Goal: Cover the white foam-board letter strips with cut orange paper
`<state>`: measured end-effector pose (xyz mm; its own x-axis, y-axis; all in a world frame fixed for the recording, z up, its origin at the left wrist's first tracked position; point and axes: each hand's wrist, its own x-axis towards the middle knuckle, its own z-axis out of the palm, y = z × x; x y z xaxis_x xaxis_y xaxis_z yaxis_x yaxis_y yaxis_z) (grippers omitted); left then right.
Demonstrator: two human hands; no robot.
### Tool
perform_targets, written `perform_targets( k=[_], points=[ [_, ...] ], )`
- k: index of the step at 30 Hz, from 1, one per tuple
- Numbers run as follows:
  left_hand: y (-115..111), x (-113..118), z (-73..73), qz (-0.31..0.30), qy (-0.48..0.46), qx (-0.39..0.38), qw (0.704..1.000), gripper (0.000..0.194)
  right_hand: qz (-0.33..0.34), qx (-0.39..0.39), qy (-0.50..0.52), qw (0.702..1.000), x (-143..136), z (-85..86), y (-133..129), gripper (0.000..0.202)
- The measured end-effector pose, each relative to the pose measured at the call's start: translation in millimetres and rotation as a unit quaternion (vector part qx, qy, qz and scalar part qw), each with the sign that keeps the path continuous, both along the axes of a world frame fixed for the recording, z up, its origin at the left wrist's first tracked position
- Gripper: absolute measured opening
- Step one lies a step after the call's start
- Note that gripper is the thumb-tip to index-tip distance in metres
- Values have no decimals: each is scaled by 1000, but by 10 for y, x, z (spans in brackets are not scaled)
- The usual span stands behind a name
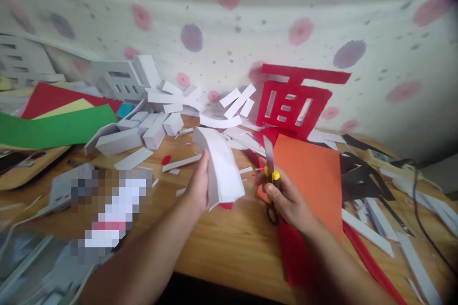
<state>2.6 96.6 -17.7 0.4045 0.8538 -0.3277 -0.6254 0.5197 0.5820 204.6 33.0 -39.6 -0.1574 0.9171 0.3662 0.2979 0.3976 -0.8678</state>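
Note:
My left hand [201, 178] is closed on a curved white paper box shape [223, 167], lifted above the wooden table, its thumb along the left side. A small bit of red shows beneath the shape's lower end. In my right hand [286, 195] is a pair of scissors [271, 176] with black and yellow handles, blades pointing up and away. The scissors are apart from the white shape. An orange sheet [311, 167] lies partly under my right hand and wrist, over red paper [293, 252].
A red cut-out character [291, 105] leans on the patterned curtain. White paper blocks [155, 131] and strips stand at the back left, beside green [60, 126] and red sheets. Black scraps [361, 176], white strips and a cable [417, 214] lie to the right. A pixelated patch covers something at left.

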Motion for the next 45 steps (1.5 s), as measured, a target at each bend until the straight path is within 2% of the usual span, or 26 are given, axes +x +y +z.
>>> perform_targets(
  k=[2, 4, 10, 15, 18, 23, 27, 32, 38, 45],
  points=[
    [44, -2, -3, -35, -17, 3, 999, 64, -55, 98, -156, 981, 39, 14, -8, 49],
    [84, 1, 26, -72, -29, 11, 997, 67, -66, 149, -243, 956, 65, 56, -21, 52],
    [138, 124, 157, -86, 20, 26, 996, 54, -56, 237, -353, 903, 20, 243, -136, 53],
    [144, 220, 52, -100, -29, 25, 994, 48, -63, 240, -407, 879, -60, 243, -169, 51],
    [123, 218, 6, -99, -32, 12, 995, 48, -56, 229, -419, 877, -97, 216, -162, 55],
    [105, 174, -27, -151, -48, 34, 987, 53, -49, 223, -414, 881, -148, 181, -177, 54],
    [107, 153, -49, -164, -47, 34, 985, 58, -52, 221, -419, 879, -167, 158, -189, 51],
    [75, 152, -21, -154, -23, 37, 987, 58, -62, 218, -409, 884, -176, 168, -181, 48],
    [51, 149, 20, -164, -15, 30, 986, 61, -35, 210, -400, 891, -168, 198, -187, 48],
    [64, 163, -30, -152, -32, 116, 981, 59, -2, 199, -408, 891, -165, 224, -232, 47]
  ],
)
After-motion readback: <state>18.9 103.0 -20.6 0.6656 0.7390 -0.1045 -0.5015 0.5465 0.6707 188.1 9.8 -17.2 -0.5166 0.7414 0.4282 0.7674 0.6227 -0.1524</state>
